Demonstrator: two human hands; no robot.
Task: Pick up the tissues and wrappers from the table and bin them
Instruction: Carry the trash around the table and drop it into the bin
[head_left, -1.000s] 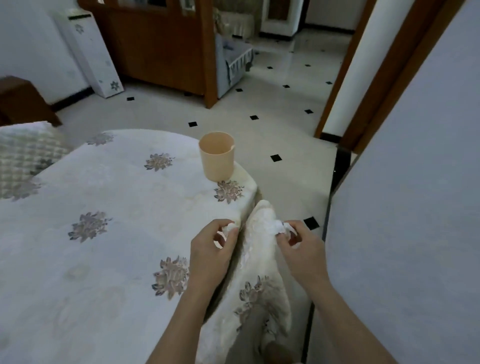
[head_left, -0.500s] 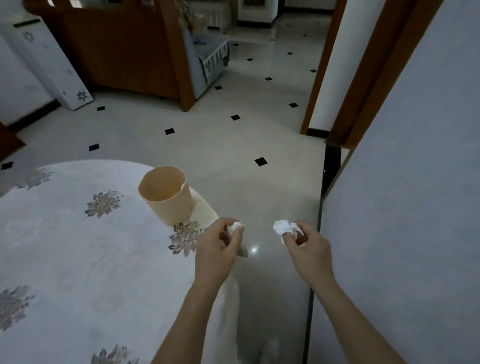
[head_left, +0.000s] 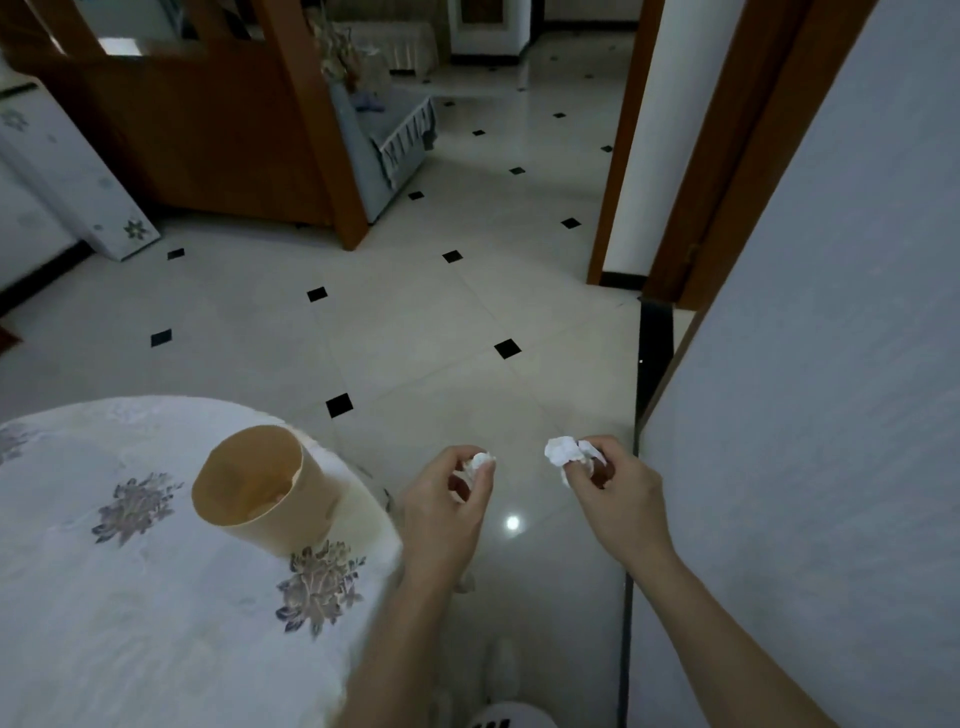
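While they hang over the floor (head_left: 415, 338) beside the table (head_left: 130, 623), the left hand (head_left: 447, 504) pinches a small tissue (head_left: 480, 461) and the right hand (head_left: 618, 499) pinches a bigger tissue (head_left: 563, 451). A tan cup (head_left: 260, 488) stands on the table.

i'm looking at a home, living/dining area by the look of it: round table (head_left: 130, 623) w/ a floral embroidered cloth, glossy cream floor tiles (head_left: 415, 322) w/ small black diamond insets, sofa (head_left: 395, 140) under a fringed blue-grey cover behind a wooden divider (head_left: 208, 145), white standing unit (head_left: 67, 171) w/ flower decals at left, wood door frame (head_left: 618, 156) opening to more rms.
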